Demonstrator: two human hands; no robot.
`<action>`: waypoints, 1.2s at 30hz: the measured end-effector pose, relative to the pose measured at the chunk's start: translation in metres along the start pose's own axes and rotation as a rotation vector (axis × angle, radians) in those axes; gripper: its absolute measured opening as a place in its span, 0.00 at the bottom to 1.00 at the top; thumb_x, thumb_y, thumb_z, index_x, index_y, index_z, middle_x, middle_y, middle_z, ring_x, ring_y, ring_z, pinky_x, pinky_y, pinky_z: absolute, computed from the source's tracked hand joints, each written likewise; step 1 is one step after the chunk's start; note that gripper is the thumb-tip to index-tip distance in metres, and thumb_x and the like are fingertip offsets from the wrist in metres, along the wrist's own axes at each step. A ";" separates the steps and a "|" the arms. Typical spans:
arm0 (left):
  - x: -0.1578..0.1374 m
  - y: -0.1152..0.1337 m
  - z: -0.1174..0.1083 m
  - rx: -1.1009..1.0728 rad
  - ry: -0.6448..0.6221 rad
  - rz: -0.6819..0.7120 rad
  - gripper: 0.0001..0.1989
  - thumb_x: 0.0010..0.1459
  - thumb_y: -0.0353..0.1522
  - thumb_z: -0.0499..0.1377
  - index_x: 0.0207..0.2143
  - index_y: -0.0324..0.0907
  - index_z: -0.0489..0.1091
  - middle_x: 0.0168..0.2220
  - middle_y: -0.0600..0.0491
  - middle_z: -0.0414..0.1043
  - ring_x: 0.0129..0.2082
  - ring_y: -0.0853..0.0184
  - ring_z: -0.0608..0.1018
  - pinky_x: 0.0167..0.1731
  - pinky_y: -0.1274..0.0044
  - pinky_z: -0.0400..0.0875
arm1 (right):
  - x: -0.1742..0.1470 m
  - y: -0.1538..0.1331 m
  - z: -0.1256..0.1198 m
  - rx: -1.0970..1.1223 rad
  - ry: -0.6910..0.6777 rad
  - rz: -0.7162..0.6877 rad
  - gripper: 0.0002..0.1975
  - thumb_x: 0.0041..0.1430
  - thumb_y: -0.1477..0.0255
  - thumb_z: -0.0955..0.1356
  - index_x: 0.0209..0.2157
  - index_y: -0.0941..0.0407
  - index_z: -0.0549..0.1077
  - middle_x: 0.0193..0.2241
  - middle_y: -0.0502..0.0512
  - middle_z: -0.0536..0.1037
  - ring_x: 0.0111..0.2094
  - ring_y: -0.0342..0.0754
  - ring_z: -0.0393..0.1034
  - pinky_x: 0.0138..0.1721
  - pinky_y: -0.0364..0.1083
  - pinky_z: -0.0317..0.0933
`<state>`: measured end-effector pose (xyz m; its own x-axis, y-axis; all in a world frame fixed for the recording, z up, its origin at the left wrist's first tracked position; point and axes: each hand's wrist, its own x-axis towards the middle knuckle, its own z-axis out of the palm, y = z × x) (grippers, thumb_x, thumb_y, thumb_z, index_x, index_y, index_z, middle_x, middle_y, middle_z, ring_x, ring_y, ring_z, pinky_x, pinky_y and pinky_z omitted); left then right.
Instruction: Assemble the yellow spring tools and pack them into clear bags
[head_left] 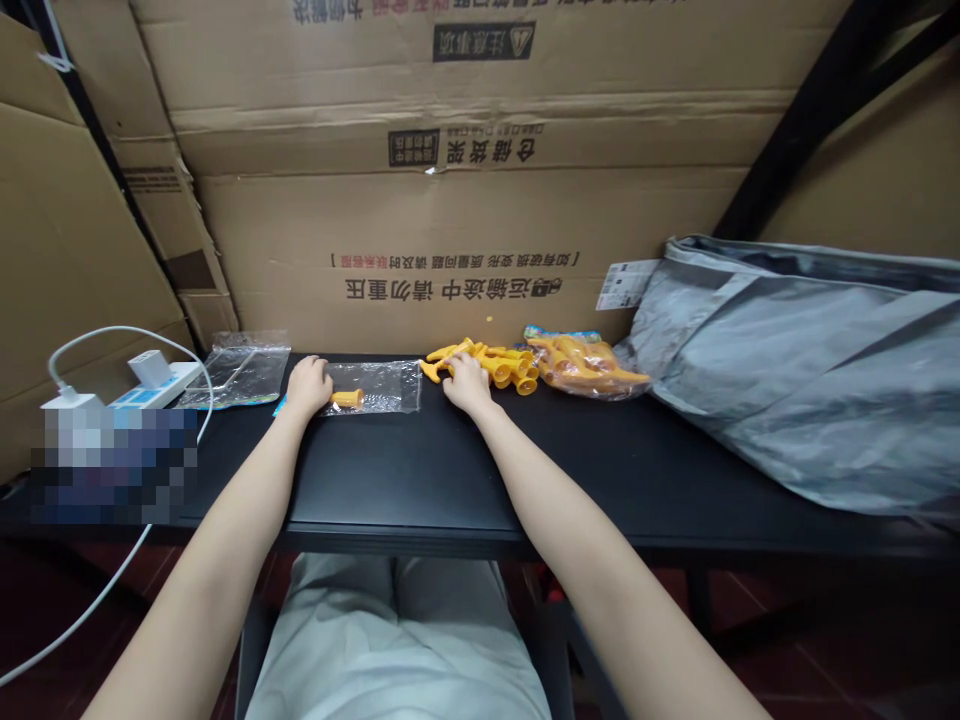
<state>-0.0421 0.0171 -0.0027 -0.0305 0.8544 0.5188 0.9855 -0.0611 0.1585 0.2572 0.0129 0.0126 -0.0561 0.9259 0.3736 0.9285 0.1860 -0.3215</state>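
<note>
A clear plastic bag (pixel 394 385) lies flat on the black table, with one yellow flared plastic piece (pixel 347 399) in it or on it; I cannot tell which. My left hand (pixel 308 388) is closed on the bag's left end. To the right is a pile of yellow trumpet-shaped plastic pieces (pixel 504 368), several with round cup-like ends facing me. My right hand (pixel 468 385) rests at the pile's left side, its fingers curled over a yellow piece whose end sticks out to the left. The palm side of both hands is hidden.
A filled bag of yellow pieces (pixel 581 362) sits right of the pile, beside a large grey fabric bag (pixel 795 380). Another clear bag (pixel 244 370) lies at left, near a power strip (pixel 176 380) with a white cable (pixel 124 328). Cardboard (pixel 450 220) stands behind the black table (pixel 405 480).
</note>
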 end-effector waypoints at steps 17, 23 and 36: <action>0.000 0.009 0.010 -0.131 -0.215 -0.059 0.23 0.60 0.34 0.46 0.53 0.39 0.69 0.57 0.46 0.67 0.58 0.59 0.67 0.58 0.70 0.60 | -0.004 -0.006 0.003 -0.188 -0.065 -0.023 0.25 0.56 0.79 0.59 0.56 0.58 0.64 0.55 0.66 0.66 0.54 0.59 0.61 0.53 0.57 0.52; -0.002 0.011 0.005 -0.124 -0.247 -0.030 0.21 0.59 0.34 0.45 0.46 0.40 0.73 0.53 0.47 0.71 0.54 0.61 0.71 0.54 0.73 0.64 | -0.002 -0.005 0.009 -0.201 0.034 -0.104 0.30 0.53 0.82 0.59 0.59 0.57 0.60 0.64 0.63 0.54 0.61 0.57 0.52 0.56 0.59 0.48; -0.003 0.017 0.003 -0.112 -0.280 0.026 0.21 0.59 0.33 0.44 0.45 0.39 0.73 0.52 0.47 0.72 0.52 0.61 0.72 0.53 0.72 0.64 | 0.009 0.002 0.018 -0.251 0.011 -0.175 0.27 0.56 0.83 0.57 0.57 0.58 0.64 0.57 0.62 0.66 0.61 0.55 0.51 0.61 0.67 0.31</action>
<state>-0.0248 0.0151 -0.0039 0.0575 0.9599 0.2743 0.9601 -0.1285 0.2482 0.2521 0.0275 -0.0003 -0.2204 0.8832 0.4139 0.9669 0.2538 -0.0267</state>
